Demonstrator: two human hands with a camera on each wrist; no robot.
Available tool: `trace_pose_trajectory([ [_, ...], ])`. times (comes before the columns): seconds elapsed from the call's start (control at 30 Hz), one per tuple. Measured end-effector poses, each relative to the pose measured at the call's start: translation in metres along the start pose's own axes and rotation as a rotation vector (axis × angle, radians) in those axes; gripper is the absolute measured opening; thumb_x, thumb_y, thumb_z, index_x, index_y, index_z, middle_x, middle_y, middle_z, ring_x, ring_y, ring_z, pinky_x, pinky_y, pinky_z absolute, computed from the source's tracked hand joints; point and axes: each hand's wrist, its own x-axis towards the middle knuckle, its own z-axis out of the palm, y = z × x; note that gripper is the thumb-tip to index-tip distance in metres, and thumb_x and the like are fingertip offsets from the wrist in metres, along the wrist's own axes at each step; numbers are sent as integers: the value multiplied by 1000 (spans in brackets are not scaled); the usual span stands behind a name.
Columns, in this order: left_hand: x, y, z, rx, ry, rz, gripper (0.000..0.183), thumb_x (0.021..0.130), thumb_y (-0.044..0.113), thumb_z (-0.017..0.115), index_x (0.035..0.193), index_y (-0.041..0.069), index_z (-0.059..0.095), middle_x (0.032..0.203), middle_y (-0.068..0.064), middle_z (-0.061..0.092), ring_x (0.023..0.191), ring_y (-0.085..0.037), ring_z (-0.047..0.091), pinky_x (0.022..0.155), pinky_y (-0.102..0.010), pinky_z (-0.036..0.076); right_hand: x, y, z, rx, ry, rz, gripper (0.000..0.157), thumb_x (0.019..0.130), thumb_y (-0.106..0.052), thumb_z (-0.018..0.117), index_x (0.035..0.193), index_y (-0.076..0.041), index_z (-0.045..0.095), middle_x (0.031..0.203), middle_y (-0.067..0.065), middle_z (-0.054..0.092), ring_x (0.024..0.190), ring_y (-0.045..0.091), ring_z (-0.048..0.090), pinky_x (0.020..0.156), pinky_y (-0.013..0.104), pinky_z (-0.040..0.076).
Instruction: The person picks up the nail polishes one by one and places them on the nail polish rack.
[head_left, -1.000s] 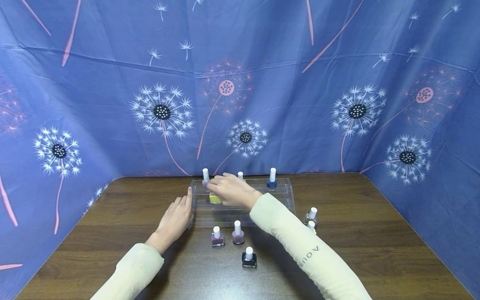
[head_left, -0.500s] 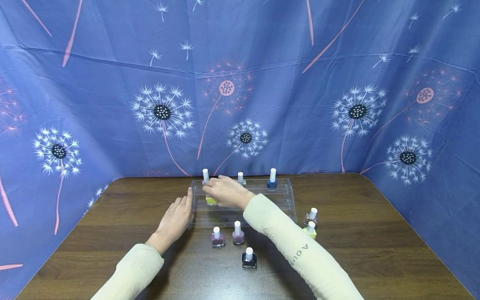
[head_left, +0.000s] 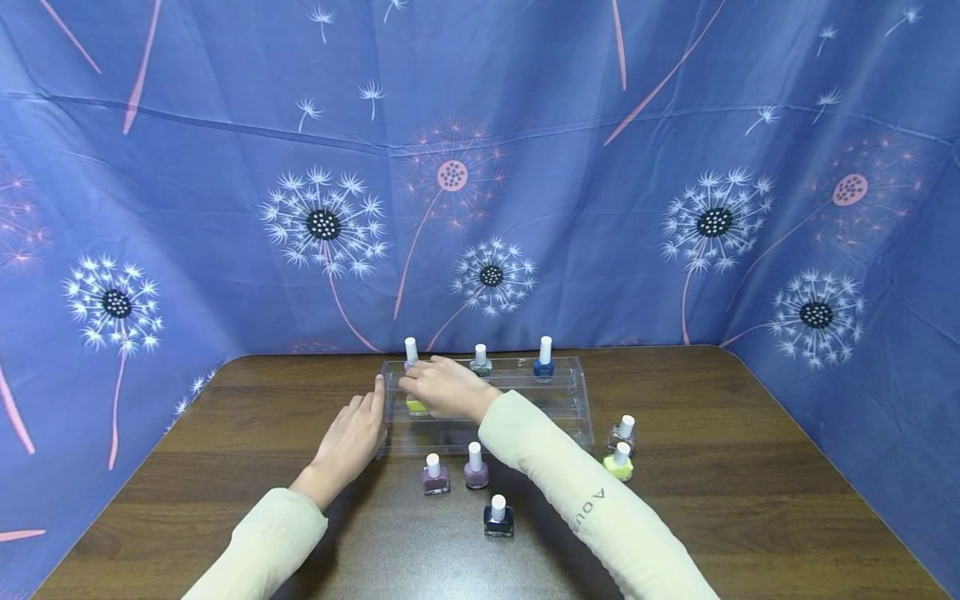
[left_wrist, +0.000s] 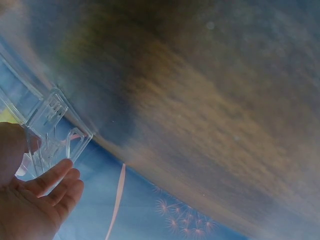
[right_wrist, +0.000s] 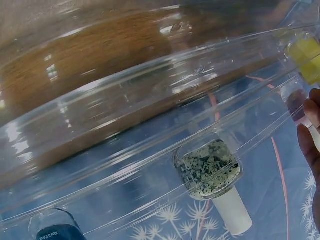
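Your right hand (head_left: pixel 447 388) pinches the yellow bottle (head_left: pixel 417 407) at the clear rack (head_left: pixel 551 392)'s left end | your left hand (head_left: pixel 351 435): extended index touches rack | likely light, rigid, slick, breakable: grip high, 2 fingertips

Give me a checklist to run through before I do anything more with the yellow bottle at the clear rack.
1. Left hand touching the left end of the clear rack: ok.
2. Right hand at the yellow bottle: ok, it covers the top.
3. Yellow bottle resting on its tier: cannot tell, partly hidden.
4. Lilac bottle, glitter bottle and blue bottle upright in the back row: ok.
5. Every bottle on the rack: not ok, the black bottle stands on the table.
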Motion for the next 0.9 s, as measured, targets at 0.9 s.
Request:
trace_pose_trajectory([
  [0.9, 1, 1, 3, -8, 37, 10, 76, 76, 16, 69, 136, -10, 29, 97, -14, 58, 89, -29, 58, 71, -37, 50, 3, -4, 0, 86, -31, 87, 18, 91, -32, 51, 101, -18, 57, 96, -6, 63, 94, 11, 59, 85, 27, 47],
])
